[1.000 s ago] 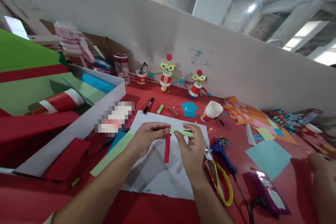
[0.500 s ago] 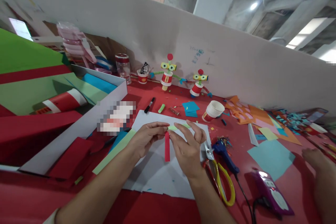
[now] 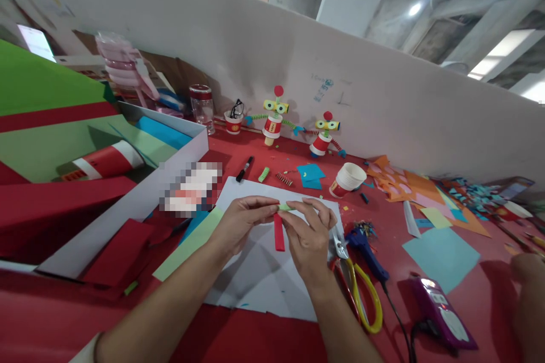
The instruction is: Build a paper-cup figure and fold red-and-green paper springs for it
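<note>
Over the white sheet [image 3: 251, 281], both of my hands meet at a pair of narrow paper strips. The red paper strip [image 3: 279, 233] hangs down toward me from the fingertips. A light green paper strip [image 3: 284, 207] lies crosswise at its top, partly hidden by fingers. My left hand [image 3: 238, 226] pinches the strips where they join, thumb and forefinger closed. From the other side, my right hand [image 3: 307, 232] grips them between thumb and fingers. Scissors with yellow handles [image 3: 369, 300] lie beside my right wrist, next to a blue glue gun [image 3: 369, 255].
Two paper-cup robot figures [image 3: 272, 126] stand by the wall. Stacked paper cups [image 3: 349, 177], a black marker [image 3: 244, 169] and paper springs [image 3: 264, 174] lie beyond the sheet. A box [image 3: 174, 154] stands left. At right are a purple device [image 3: 445, 313] and another person's hand [image 3: 530, 275].
The green strip's right part has been drawn in under my right fingers, and less of it shows. The red strip looks shorter. The other person's hand has shifted right.
</note>
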Demonstrator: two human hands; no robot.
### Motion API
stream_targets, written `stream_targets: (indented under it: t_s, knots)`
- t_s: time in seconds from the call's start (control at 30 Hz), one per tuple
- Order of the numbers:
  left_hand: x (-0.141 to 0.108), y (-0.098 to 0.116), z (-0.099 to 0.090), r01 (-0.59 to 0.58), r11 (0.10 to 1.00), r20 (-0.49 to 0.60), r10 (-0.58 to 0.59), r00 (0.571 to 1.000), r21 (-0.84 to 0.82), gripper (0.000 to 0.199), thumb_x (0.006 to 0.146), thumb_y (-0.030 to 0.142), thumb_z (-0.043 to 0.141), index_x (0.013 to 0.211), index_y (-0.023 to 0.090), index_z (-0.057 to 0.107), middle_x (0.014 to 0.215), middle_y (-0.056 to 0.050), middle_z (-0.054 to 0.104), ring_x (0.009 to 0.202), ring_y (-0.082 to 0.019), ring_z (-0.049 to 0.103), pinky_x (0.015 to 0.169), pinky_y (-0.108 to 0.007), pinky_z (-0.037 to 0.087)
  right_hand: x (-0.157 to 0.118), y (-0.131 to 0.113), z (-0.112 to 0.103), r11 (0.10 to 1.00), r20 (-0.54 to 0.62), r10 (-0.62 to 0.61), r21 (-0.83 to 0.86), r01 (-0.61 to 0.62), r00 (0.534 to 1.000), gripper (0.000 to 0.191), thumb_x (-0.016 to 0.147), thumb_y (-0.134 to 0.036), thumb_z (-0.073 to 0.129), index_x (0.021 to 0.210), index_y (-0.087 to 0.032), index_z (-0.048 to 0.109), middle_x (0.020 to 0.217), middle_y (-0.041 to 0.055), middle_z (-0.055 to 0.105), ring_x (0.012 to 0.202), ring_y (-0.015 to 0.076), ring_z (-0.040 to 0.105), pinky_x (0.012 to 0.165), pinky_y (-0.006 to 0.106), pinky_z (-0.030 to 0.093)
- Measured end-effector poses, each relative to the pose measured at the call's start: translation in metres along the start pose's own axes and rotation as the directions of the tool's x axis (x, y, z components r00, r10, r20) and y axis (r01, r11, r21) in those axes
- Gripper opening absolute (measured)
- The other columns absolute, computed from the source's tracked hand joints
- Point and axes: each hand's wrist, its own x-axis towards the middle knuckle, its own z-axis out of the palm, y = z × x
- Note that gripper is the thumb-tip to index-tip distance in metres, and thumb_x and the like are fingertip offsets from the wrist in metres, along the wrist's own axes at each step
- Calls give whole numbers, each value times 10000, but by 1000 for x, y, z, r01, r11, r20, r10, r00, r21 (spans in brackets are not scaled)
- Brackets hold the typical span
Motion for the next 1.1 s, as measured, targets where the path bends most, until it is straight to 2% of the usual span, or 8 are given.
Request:
stream_targets:
  t_s: [0.1,0.27,0.43,0.7,0.93,1.1]
  knots:
    - [0,-3,0,-40,999,29,39,999,9,215,611,249,802,809,178,759,786,-41,736,759,-148,643,760,-285,498,0,1,2,997,-10,56,50,-55,998,165,871,-129,584,866,-254,692,961,14,700,1033,222,513,907,418,318]
    - [0,-6,2,-69,996,64,66,996,61,235,607,183,773,841,202,763,749,-5,730,697,-126,640,755,-278,503,0,2,5,988,-3,145,46,-145,989,49,836,-179,646,815,-219,667,904,33,666,968,218,525,871,387,354]
    - [-1,-6,5,-89,989,35,85,996,120,218,597,151,744,804,213,768,703,4,732,679,-132,645,732,-271,515,-2,5,7,978,27,202,40,-203,979,25,816,-210,659,801,-192,648,909,54,652,976,236,518,869,392,353]
    - [-2,-2,9,-106,960,-25,116,993,258,220,587,110,708,770,214,772,744,-8,755,700,-169,676,737,-300,546,-1,6,6,972,104,236,-12,-236,966,46,782,-204,687,753,-193,653,925,60,665,994,254,513,854,397,315]
    - [-3,-1,10,-181,925,-1,192,981,333,182,559,109,730,688,234,764,718,8,744,704,-173,674,688,-270,545,5,3,0,945,156,302,84,-317,941,78,768,-229,698,758,-202,626,843,28,684,919,234,554,854,395,345]
    - [-3,-2,6,-243,904,80,229,970,353,148,585,128,733,681,237,762,713,10,730,691,-155,658,672,-246,524,9,8,-3,847,271,384,277,-454,883,66,767,-271,686,764,-217,647,792,19,666,838,205,593,785,346,432]
